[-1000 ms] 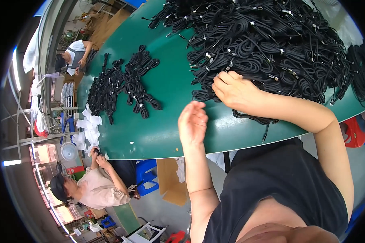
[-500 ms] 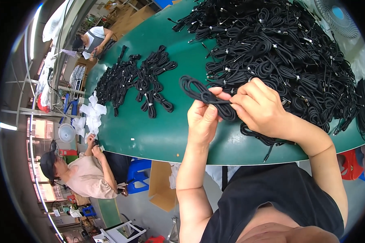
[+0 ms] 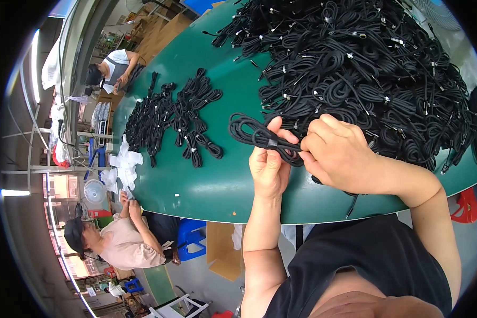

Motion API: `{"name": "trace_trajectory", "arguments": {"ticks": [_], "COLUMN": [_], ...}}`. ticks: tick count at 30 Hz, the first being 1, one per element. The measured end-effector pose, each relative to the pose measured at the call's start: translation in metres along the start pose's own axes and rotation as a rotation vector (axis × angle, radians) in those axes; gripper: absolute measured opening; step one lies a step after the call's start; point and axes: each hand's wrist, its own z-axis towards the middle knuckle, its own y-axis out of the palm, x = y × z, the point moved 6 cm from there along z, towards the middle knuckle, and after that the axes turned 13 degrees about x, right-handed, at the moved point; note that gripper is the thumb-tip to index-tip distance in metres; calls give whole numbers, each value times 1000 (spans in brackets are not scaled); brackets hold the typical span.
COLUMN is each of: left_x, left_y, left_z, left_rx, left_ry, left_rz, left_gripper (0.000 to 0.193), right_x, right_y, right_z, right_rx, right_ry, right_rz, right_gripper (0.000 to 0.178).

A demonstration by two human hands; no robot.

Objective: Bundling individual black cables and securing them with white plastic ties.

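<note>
The left hand (image 3: 270,168) grasps a black coil (image 3: 245,127) above the green table (image 3: 212,185); the right hand (image 3: 338,152) pinches its right end. Beyond them spreads a pile (image 3: 350,79) of similar cables. Off to the left lies a smaller heap (image 3: 149,119), then a co-worker (image 3: 111,69).

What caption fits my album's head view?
Left grip and right grip hold a coiled black cable above a green table.

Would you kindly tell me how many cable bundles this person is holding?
1: a looped black cable bundle, in the left hand, its right end at the right hand. Others could be hidden behind the curled fingers.
</note>
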Motion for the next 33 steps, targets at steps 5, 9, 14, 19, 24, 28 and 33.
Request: {"name": "trace_trajectory", "arguments": {"ticks": [5,9,14,19,24,28,33], "left_x": [-15,-11,-16,-20,-15,-17,-18], "left_y": [4,4,10,11,1,11,16], "left_z": [-12,-8,-10,-16,-18,-18,-20], "left_rx": [-13,-1,8,13,75,80,-136], "left_ry": [-52,-97,-148,-187,-185,-239,-282], "left_rz": [292,100,25,92,89,147,127], "left_gripper": [54,55,57,58,51,51,53], "right_x": [1,3,9,10,7,9,15], "right_y": [1,6,7,4,-21,-14,-21], "right_z": [2,1,-1,-3,17,13,8], "right_rx": [43,-16,-69,-10,254,213,259], "right_ry": [49,113,196,195,71,-37,33], "right_rz": [159,150,132,191,147,-28,106], "right_gripper": [12,13,13,15,43,44,33]}}
